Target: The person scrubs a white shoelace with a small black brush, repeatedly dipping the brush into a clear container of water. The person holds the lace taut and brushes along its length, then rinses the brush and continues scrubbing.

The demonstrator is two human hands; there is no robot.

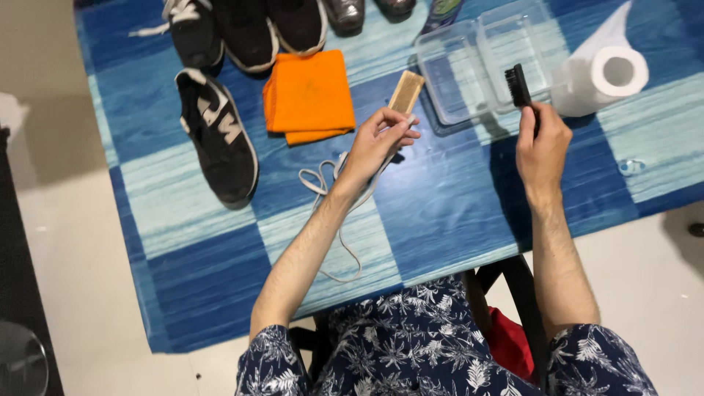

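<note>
The left hand (378, 143) grips a tan brush (405, 92) sticking up past its fingertips. The right hand (541, 143) is closed round a black brush (518, 85) above the counter (455, 213)

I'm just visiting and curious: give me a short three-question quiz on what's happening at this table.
1. True or false: the left hand holds a wooden brush.
2. What does the right hand hold? A) a paper towel roll B) a black brush C) an orange cloth
3. Which item lies between the lone black sneaker and the clear plastic containers?

Key
1. True
2. B, the black brush
3. The folded orange cloth
</note>
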